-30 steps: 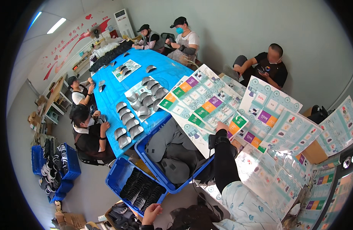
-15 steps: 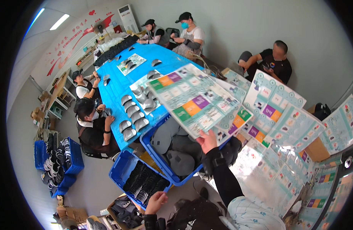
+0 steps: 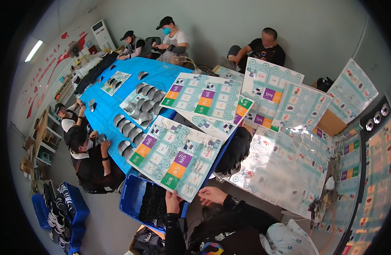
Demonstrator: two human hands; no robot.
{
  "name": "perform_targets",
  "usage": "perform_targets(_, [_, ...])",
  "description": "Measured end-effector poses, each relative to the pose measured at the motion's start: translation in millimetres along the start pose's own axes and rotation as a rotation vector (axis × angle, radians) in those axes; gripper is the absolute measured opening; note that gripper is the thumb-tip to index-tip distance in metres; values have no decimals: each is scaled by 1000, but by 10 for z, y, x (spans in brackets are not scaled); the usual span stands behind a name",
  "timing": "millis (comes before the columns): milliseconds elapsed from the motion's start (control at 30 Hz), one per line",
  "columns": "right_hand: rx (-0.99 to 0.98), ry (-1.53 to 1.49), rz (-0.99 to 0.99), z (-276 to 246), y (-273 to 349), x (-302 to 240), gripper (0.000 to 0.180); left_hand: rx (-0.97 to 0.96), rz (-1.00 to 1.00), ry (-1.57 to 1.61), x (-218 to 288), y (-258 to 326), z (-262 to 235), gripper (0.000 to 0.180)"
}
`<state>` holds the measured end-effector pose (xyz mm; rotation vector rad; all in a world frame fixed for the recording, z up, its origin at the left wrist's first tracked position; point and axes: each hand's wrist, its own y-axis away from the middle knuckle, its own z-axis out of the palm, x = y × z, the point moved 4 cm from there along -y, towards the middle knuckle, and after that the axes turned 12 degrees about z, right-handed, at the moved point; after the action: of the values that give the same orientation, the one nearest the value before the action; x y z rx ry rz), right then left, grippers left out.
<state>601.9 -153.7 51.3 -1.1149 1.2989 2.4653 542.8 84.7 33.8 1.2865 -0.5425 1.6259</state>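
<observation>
I hold a large printed sheet (image 3: 175, 156) with green, orange and purple squares, tilted above a blue crate (image 3: 129, 196). My left hand (image 3: 173, 201) grips the sheet's lower edge from below. My right hand (image 3: 212, 195) lies just under the sheet's lower right corner with its fingers stretched toward the left and nothing in them. Both forearms wear dark sleeves. The crate below holds dark shoe insoles (image 3: 153, 205), partly hidden by the sheet.
More printed sheets (image 3: 204, 97) lie spread over the blue table (image 3: 106, 112) and to my right. Grey insoles (image 3: 132, 127) sit in rows on the table. Several people sit around it. Blue crates (image 3: 74, 204) stand on the floor at lower left.
The sheet has come down from over the table toward me. My left hand rose from the crate and took its lower edge. My right hand let go and dropped beneath the corner.
</observation>
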Motion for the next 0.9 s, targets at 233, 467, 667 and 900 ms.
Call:
perform_targets(233, [743,439,-107,-824,457,34,36,-148,20,-79,292,40,-812,41])
perform_targets(467, [1289,815,-427,-1329,59,-1230,44,-141,89,68,580,319,-975,46])
perform_targets(667, [1350,1175,-363,-1533,-501,-1682,51,-124,62,104,522,474,-903,48])
perform_targets(900, [1370,1185,-421,-1907,-771,-1801,21,-137,53,159,324,192,-585,50])
